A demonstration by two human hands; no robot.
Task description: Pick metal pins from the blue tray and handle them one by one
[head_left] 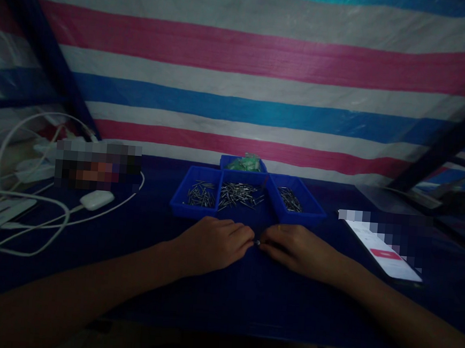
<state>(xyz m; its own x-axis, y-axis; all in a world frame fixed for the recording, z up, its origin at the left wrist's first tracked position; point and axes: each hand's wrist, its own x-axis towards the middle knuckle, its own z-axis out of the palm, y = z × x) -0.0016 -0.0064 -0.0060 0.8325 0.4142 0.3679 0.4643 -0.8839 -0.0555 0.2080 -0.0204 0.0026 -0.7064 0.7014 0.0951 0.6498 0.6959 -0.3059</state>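
Note:
My left hand (221, 245) and my right hand (297, 249) meet fingertip to fingertip low over the blue table, both closed in a pinch. A small shiny metal piece (257, 243) shows between their fingertips; most of it is hidden, and its exact kind is unclear. Just beyond the hands lies a loose pile of thin metal pins or screws (239, 194). More such pieces lie in the left blue bin (178, 194) and in the right blue bin (314, 206), one on each side of the pile.
Behind the pile, a third blue bin (224, 161) holds a green plastic bag (249, 162). A lit phone (387, 256) lies at right. White cables (65, 220) and a white adapter (97, 200) spread over the left side. Striped sheeting (266, 53) hangs behind the table (222, 302).

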